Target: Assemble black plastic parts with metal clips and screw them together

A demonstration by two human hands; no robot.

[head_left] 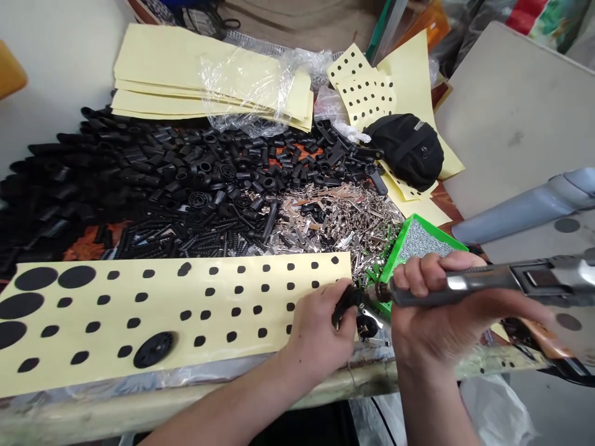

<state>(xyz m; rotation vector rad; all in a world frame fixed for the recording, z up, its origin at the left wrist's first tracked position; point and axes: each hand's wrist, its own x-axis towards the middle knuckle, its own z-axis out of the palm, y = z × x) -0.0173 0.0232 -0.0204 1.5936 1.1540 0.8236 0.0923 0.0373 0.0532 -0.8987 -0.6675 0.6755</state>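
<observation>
My left hand (325, 331) is closed in a pinch on a small black plastic part (348, 301) at the table's front edge, beside a pale yellow sheet dotted with black stickers (176, 313). My right hand (437, 316) is wrapped round a grey power screwdriver (493, 284), whose tip meets the black part. A green jig (409, 244) sits just behind the tool's nose.
A large heap of black plastic parts (162, 186) and a pile of small silver metal pieces (334, 223) cover the table's middle. Stacked yellow sheets (186, 77) lie at the back. A black pouch (405, 148) rests at right. A black wheel-shaped part (154, 349) lies on the sticker sheet.
</observation>
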